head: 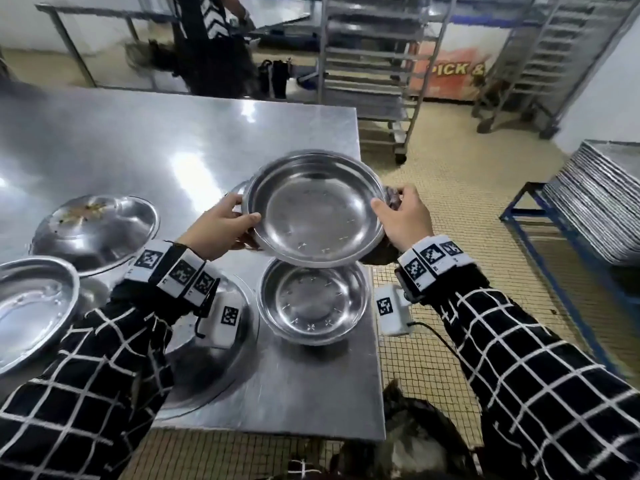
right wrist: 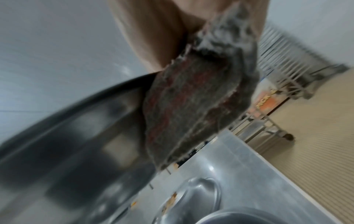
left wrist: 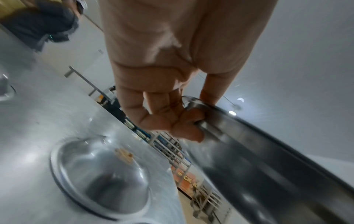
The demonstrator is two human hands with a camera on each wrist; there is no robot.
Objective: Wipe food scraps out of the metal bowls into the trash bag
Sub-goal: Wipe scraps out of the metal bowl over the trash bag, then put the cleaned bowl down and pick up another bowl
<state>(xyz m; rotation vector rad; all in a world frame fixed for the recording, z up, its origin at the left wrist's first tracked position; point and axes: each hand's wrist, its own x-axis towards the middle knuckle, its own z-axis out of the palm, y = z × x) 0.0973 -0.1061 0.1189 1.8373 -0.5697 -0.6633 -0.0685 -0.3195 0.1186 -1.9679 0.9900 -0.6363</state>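
Observation:
I hold a wide, clean-looking metal bowl (head: 315, 209) in the air above the right end of the steel table (head: 138, 150). My left hand (head: 247, 216) grips its left rim (left wrist: 268, 151), thumb inside and fingers (left wrist: 184, 121) curled under. On the opposite rim, my right hand (head: 388, 202) pinches the bowl together with a dirty grey-red cloth (right wrist: 191, 106) pressed against the outside wall. Directly below stands a smaller bowl (head: 311, 303). An overturned bowl (head: 93, 230) at the left carries food scraps (left wrist: 124, 154). A dark trash bag (head: 415, 441) sits on the floor by the table's near corner.
Another bowl (head: 31, 306) lies at the left edge and a big one (head: 225, 368) under my left wrist. Tray racks (head: 370, 64) stand beyond the table. A stack of metal trays (head: 595, 202) rests on a blue frame at the right. A person (head: 207, 39) works behind.

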